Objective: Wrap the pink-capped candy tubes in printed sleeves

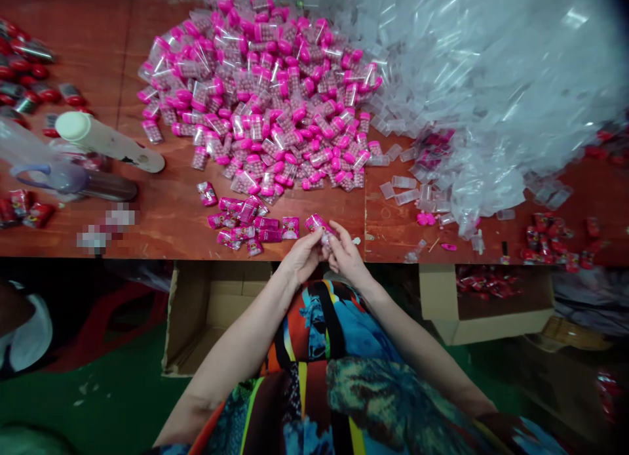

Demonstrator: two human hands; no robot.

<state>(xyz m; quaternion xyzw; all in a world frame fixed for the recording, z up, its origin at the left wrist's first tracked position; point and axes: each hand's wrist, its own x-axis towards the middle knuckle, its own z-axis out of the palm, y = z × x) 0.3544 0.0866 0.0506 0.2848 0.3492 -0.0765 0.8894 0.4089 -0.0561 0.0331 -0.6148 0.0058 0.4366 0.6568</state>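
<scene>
My left hand [301, 257] and my right hand [348, 253] meet at the table's front edge. Between them they pinch a small pink printed sachet [313, 223], fingers closed on its lower end; part of it is hidden by my fingertips. Just left of it lies a group of similar pink sachets [246, 211], loosely heaped, with one flat sachet [290, 227] nearest my left hand. Beyond my hands spreads a large heap of small clear tubes with pink caps [275, 101], filled with pinkish beads.
Clear empty tubes and plastic bags [481, 101] pile up at the back right. Two bottles [113, 140] lie at left near red-capped tubes [29, 68]. Red packets [545, 238] sit at right. Open cardboard boxes [189, 317] stand below the table edge.
</scene>
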